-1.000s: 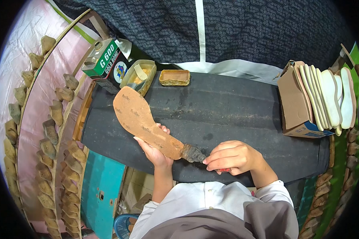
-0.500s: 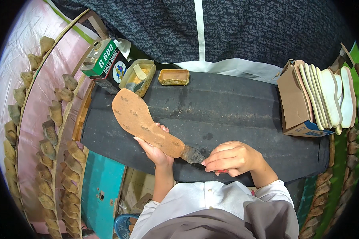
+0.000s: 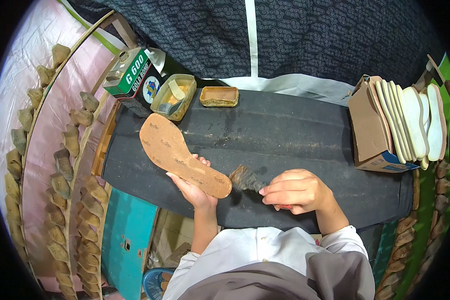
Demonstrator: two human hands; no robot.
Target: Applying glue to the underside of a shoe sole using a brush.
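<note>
Racks of shoe lasts [image 3: 65,165] curved along our far left, and past them a green tin [image 3: 132,75] stood at the back corner of the dark surface [image 3: 295,135], with an open pot of yellowish glue [image 3: 174,96] and a small flat tin [image 3: 219,96] just beside it. Our left hand [image 3: 192,187] came next, its fingers closed from below around the heel end of a tan sole [image 3: 182,161], which it held tilted above the surface, toe pointing away to the left. Touching the heel end was the dark, clotted head of a brush [image 3: 245,179], whose handle was hidden inside the closed fingers of our right hand [image 3: 297,191]. We judged this to be the gluing step, with the brush just meeting the sole. The next stroke seemed to us to call for a steady grip underneath and an even sweep toward the toe, keeping glue off our fingertips. Well apart at the far right, a cardboard box [image 3: 372,130] held upright pale insoles [image 3: 415,125].
</note>
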